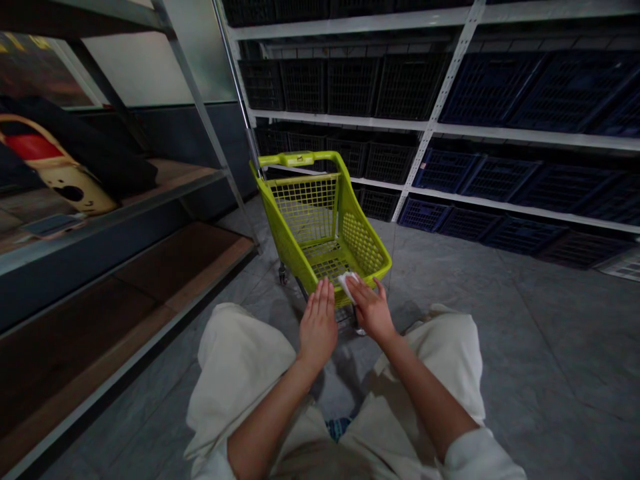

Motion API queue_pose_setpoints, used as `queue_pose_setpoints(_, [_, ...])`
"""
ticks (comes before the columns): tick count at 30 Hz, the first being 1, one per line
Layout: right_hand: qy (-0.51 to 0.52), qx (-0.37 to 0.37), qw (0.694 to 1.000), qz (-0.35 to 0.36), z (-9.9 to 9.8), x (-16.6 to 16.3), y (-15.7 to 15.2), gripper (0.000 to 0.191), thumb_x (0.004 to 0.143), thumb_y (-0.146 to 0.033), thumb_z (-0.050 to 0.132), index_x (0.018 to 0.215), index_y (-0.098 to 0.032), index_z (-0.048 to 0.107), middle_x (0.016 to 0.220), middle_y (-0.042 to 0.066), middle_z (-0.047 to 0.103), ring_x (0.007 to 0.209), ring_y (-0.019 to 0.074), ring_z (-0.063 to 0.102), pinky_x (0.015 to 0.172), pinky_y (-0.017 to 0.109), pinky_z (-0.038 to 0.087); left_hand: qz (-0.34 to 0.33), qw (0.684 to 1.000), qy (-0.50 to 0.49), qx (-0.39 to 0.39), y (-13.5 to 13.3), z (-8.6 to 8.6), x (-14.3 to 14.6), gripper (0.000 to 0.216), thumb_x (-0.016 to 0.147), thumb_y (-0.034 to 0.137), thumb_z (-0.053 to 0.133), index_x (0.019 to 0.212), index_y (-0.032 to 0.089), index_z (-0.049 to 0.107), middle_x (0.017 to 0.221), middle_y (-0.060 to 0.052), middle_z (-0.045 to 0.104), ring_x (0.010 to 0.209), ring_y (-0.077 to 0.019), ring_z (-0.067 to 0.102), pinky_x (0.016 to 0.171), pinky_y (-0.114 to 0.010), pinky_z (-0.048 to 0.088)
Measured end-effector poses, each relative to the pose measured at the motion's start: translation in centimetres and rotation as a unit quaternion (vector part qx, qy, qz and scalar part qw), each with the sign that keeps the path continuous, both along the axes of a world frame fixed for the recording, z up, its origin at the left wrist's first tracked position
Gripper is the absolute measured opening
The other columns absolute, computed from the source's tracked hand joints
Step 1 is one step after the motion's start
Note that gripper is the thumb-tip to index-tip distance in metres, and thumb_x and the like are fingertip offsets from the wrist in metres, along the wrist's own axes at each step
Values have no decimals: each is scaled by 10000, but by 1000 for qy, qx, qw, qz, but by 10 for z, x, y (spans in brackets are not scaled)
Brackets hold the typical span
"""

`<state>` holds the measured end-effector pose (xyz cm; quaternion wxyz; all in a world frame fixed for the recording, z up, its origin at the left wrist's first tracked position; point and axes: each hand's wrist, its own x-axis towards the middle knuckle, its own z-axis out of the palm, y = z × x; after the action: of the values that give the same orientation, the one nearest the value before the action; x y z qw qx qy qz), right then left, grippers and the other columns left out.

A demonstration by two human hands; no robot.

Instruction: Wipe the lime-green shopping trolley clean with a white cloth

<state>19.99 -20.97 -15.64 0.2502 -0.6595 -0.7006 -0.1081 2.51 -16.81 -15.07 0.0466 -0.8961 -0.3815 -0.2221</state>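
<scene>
A small lime-green plastic shopping cart (320, 220) stands on the grey floor in front of my knees, its handle on the far side. My left hand (318, 325) is stretched out flat with fingers together, fingertips at the cart's near rim, holding nothing. My right hand (371, 309) presses a white cloth (346, 283) against the same near rim, fingers laid over it. My legs in pale trousers are bent below both arms.
A metal rack with wooden shelves (150, 280) runs along the left, holding a cream and red object (60, 170) and dark bags. White shelving with dark and blue crates (480, 173) fills the back and right. Grey tiled floor (550, 347) lies to the right.
</scene>
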Motion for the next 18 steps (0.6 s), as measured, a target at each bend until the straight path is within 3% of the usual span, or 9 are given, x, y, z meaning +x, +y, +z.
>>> queue_pose_setpoints(5, [11,32,990,-136,-6,73,-2,675,786,-26,397,1430,-202,501,1454,79,578,1403,198,469,1209,487,161,0,1000,9,2,-1,-1,3,816,829,79,438,1578,32,119,1660,-149,193,1546,-250,134,1240,-416,253])
queue_pose_setpoints(7, [12,35,984,-172,-5,72,2,644,802,-35,403,1415,-192,518,1443,91,588,1390,209,484,1201,485,184,0,1000,8,2,-2,-1,6,834,820,78,445,1580,34,104,1659,-153,194,1546,-250,134,1240,-421,255])
queue_pose_setpoints(9, [14,39,981,-188,-4,50,5,632,817,-43,411,1428,-175,504,1446,109,582,1393,221,479,1195,480,195,3,1000,3,1,-3,-2,8,856,807,73,448,1582,40,87,1656,-158,202,1545,-252,138,1236,-430,264])
queue_pose_setpoints(11, [13,38,987,-158,-3,14,8,659,816,-38,419,1458,-180,471,1452,109,576,1403,218,464,1202,475,178,7,1000,-1,2,-4,-2,10,854,810,74,443,1585,51,85,1654,-157,214,1543,-250,150,1230,-431,276])
queue_pose_setpoints(14, [17,20,998,-61,0,-35,8,680,821,-43,422,1486,-185,437,1481,101,548,1436,205,418,1212,450,165,14,1000,2,4,-3,-2,10,799,846,94,429,1584,63,127,1651,-149,232,1541,-243,163,1233,-421,272])
queue_pose_setpoints(16, [17,7,1000,-22,2,-45,7,682,826,-49,417,1494,-186,427,1496,97,533,1445,199,405,1213,441,167,18,1000,7,3,-2,-1,8,768,862,104,423,1580,58,155,1647,-150,244,1542,-239,161,1239,-417,259])
queue_pose_setpoints(18, [7,-4,1000,4,4,-34,4,699,818,-44,417,1498,-204,422,1493,86,537,1438,194,416,1218,450,152,16,1000,12,3,0,-1,6,762,861,99,418,1578,53,162,1647,-148,245,1544,-230,152,1243,-414,250])
